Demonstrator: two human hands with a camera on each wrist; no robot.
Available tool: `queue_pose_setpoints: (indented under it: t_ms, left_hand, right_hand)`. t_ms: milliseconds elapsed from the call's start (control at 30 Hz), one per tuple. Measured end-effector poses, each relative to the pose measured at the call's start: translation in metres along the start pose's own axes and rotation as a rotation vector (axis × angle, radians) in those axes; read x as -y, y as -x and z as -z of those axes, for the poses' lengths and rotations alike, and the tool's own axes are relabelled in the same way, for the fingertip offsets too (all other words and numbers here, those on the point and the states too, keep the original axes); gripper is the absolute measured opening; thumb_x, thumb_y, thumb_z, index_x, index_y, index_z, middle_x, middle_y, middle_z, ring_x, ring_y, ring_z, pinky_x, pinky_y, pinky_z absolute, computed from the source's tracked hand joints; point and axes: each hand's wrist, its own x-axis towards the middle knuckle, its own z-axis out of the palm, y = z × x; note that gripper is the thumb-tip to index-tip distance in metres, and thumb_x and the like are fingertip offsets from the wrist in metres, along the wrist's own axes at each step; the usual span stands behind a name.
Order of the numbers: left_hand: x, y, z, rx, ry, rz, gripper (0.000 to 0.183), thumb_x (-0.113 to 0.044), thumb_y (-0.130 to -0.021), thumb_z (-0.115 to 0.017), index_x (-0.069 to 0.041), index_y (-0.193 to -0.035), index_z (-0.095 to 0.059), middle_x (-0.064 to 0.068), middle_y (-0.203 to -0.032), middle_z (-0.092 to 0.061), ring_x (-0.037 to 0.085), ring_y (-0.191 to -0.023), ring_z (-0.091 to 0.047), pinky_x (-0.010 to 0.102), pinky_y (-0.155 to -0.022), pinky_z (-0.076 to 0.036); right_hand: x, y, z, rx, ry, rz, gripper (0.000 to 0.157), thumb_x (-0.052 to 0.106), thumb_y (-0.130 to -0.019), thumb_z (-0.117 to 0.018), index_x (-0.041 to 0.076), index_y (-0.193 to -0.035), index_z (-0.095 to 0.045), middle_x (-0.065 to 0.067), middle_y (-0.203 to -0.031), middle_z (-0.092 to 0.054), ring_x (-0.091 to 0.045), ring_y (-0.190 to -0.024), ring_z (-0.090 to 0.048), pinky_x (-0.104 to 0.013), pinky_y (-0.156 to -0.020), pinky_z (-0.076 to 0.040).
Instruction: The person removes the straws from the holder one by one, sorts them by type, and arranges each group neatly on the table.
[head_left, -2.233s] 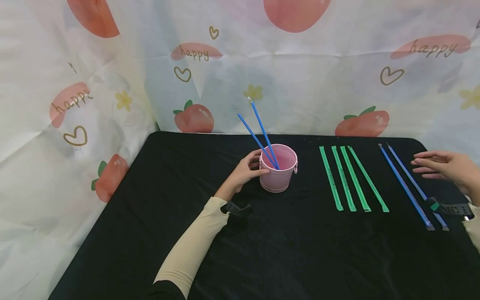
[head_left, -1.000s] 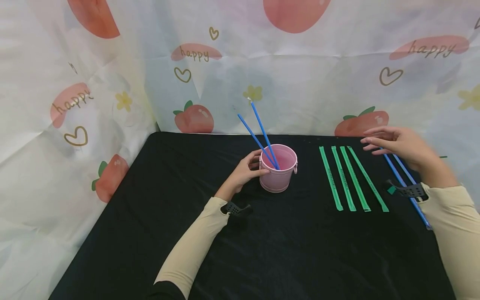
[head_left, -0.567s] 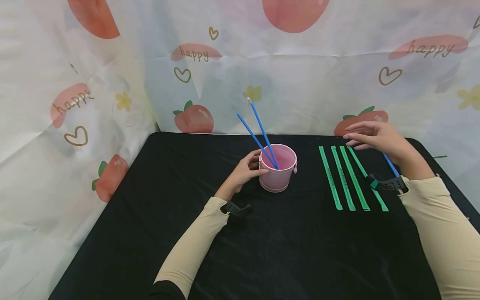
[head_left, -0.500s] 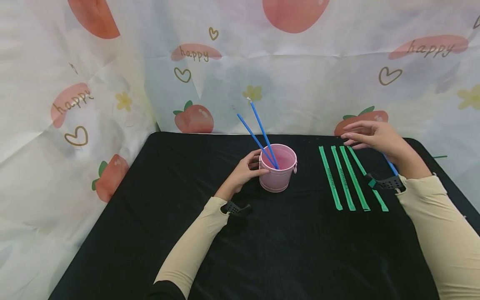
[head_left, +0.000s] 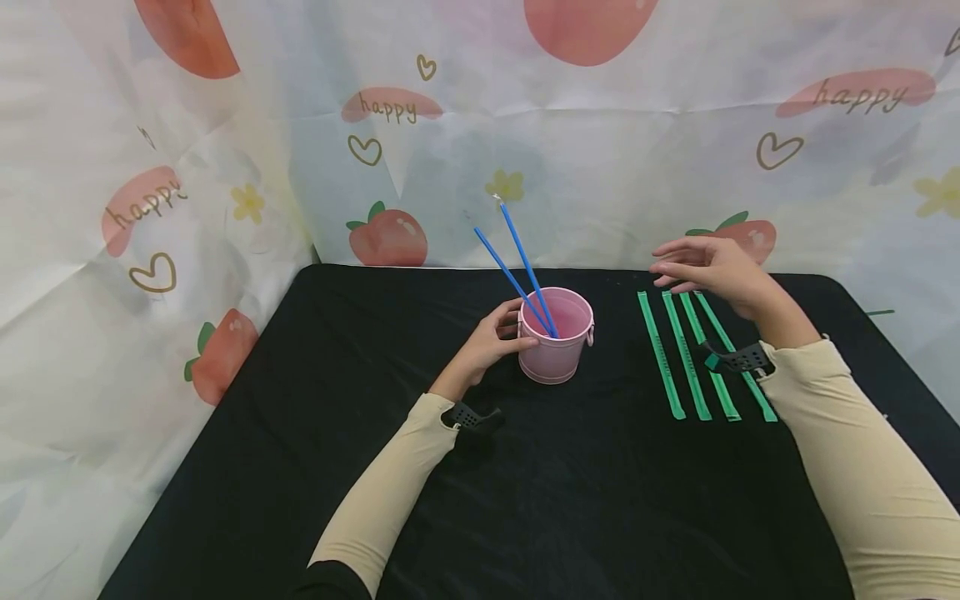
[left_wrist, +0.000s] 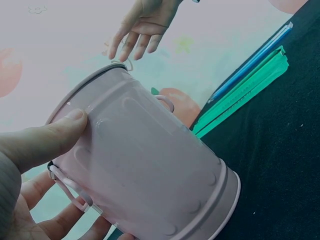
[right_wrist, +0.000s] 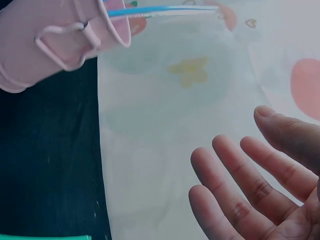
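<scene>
My left hand (head_left: 483, 343) grips the side of a small pink bucket (head_left: 553, 362), thumb near the rim and fingers around the far side. The left wrist view shows the bucket (left_wrist: 145, 150) close up, its wire handle by the fingers. Two blue straws (head_left: 519, 246) lean to the left inside it. My right hand (head_left: 716, 268), fingers loosely extended and nothing in them, hovers over the far ends of several green wrapped straws (head_left: 662, 358). In the right wrist view its spread fingers (right_wrist: 235, 172) face the bucket's side.
Blue wrapped straws (left_wrist: 255, 60) lie beyond the green ones, hidden behind my right arm in the head view. A black cloth covers the table (head_left: 570, 492). A printed curtain (head_left: 600, 167) hangs at its back edge.
My right hand has moved left from beyond the blue straws, across them, to above the green straws. My left hand and the bucket have stayed in place.
</scene>
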Motion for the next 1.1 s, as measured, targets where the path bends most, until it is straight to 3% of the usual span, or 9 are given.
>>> queue_pose_setpoints:
  t_ms: [300,700,933,1100]
  left_hand:
    - [0.000,0.000,0.001,0.010,0.012,-0.003,0.066,-0.009,-0.086,-0.064,-0.014,-0.144,-0.034,0.016,-0.144,-0.040,0.033,-0.132,-0.042,0.047,-0.104,-0.042]
    - [0.001,0.000,0.002,0.016,0.009,0.007,0.065,-0.011,-0.087,-0.064,-0.014,-0.145,-0.033,0.017,-0.146,-0.038,0.034,-0.132,-0.040,0.048,-0.105,-0.040]
    - [0.000,0.001,0.001,0.003,0.005,0.008,0.065,-0.010,-0.087,-0.064,-0.014,-0.144,-0.034,0.015,-0.144,-0.041,0.033,-0.132,-0.042,0.046,-0.104,-0.042]
    - [-0.001,0.001,0.000,0.000,0.008,0.008,0.065,-0.009,-0.086,-0.064,-0.014,-0.144,-0.035,0.015,-0.143,-0.041,0.033,-0.131,-0.042,0.046,-0.104,-0.042]
  right_hand:
    - [0.013,-0.013,-0.019,0.034,-0.014,-0.014,0.045,0.023,-0.093,-0.059,-0.001,-0.130,-0.048,0.020,-0.099,-0.066,0.003,-0.085,-0.066,-0.019,-0.074,-0.054]
    - [0.027,-0.028,-0.042,0.074,-0.072,0.014,0.042,0.020,-0.093,-0.059,0.002,-0.129,-0.050,0.003,-0.108,-0.067,-0.002,-0.087,-0.067,-0.022,-0.078,-0.054]
    - [0.028,-0.037,-0.060,0.086,-0.098,0.028,0.040,0.017,-0.094,-0.057,0.000,-0.129,-0.050,-0.017,-0.118,-0.064,-0.007,-0.089,-0.068,-0.030,-0.081,-0.055]
    - [0.031,-0.043,-0.070,0.094,-0.102,0.050,0.040,0.018,-0.094,-0.057,-0.001,-0.128,-0.051,-0.022,-0.119,-0.062,-0.006,-0.090,-0.068,-0.032,-0.081,-0.056]
